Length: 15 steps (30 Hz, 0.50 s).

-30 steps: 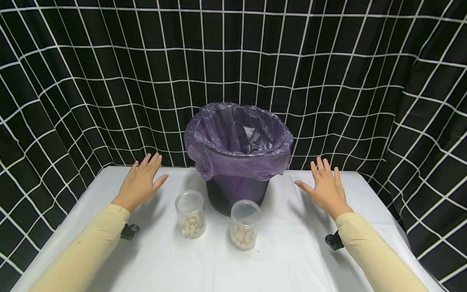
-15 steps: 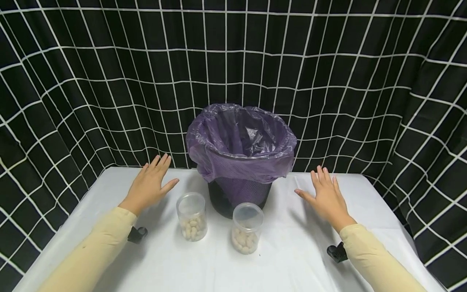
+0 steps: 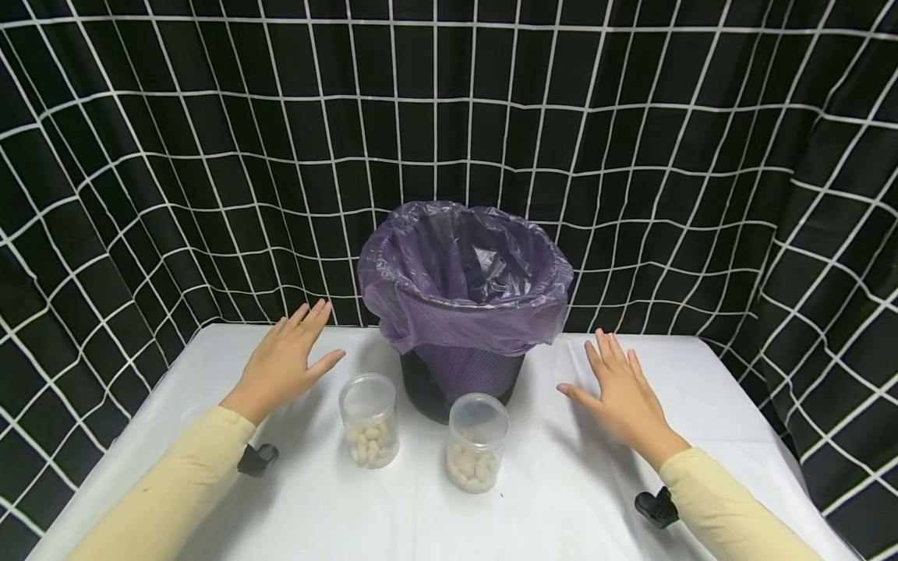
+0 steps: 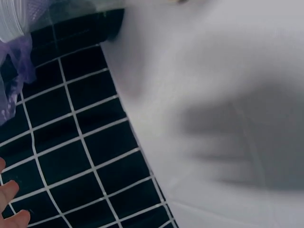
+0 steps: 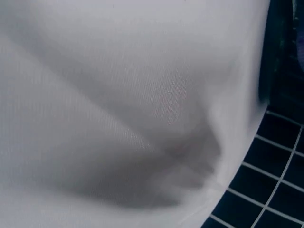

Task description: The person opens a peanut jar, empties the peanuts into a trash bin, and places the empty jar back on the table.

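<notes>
White cloth covers the desk [image 3: 561, 499] in the head view. Your left hand [image 3: 284, 362] and right hand [image 3: 620, 393] hover flat, fingers straight, holding nothing. Two clear jars, left jar [image 3: 369, 421] and right jar [image 3: 477, 442], stand between them, before the purple-lined bin [image 3: 464, 288]. Left wrist view: fingertips [image 4: 7, 190] at the edge, grid curtain [image 4: 80, 156]. Right wrist view: blurred cloth only.

I see the white-clothed counter [image 3: 575, 499] carrying a black bin [image 3: 459, 382] lined with a purple bag, and just before it two clear jars [image 3: 369, 421] [image 3: 478, 442] of pale pieces.
</notes>
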Motion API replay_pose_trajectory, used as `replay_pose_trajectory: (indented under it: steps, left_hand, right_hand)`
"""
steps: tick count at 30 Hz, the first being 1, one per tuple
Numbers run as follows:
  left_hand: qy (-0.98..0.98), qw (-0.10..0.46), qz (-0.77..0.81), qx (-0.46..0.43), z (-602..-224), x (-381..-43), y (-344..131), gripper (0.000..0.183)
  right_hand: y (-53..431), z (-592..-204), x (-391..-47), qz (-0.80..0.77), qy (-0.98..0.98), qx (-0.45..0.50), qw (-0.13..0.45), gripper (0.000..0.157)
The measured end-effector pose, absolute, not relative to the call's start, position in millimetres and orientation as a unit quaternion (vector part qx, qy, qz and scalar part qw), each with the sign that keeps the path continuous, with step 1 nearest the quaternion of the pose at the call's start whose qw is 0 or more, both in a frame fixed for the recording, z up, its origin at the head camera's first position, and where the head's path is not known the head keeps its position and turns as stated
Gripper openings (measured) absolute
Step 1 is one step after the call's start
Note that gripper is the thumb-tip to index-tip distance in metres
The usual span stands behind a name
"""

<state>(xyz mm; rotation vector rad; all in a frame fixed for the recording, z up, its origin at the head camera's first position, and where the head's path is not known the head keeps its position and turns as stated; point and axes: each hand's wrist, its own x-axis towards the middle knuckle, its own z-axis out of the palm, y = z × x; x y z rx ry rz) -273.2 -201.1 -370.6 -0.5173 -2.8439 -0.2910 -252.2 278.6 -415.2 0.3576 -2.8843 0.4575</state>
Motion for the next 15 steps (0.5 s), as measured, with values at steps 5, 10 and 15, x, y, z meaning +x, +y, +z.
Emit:
replay_pose_trajectory:
  steps: [5,10,15]
  left_hand:
    - [-0.968,0.128,-0.099,-0.192,-371,-269,-197,0.077]
    - [-0.965,0.141,-0.105,-0.194,-373,-261,-198,0.074]
    - [-0.963,0.153,-0.100,-0.200,-375,-255,-199,0.072]
  right_hand:
    - [277,-413,-245,0.163,-0.973,0.125,0.102,0.091]
    - [268,-410,-241,0.170,-0.972,0.134,0.095,0.091]
    - [259,-408,-236,0.178,-0.971,0.132,0.091,0.091]
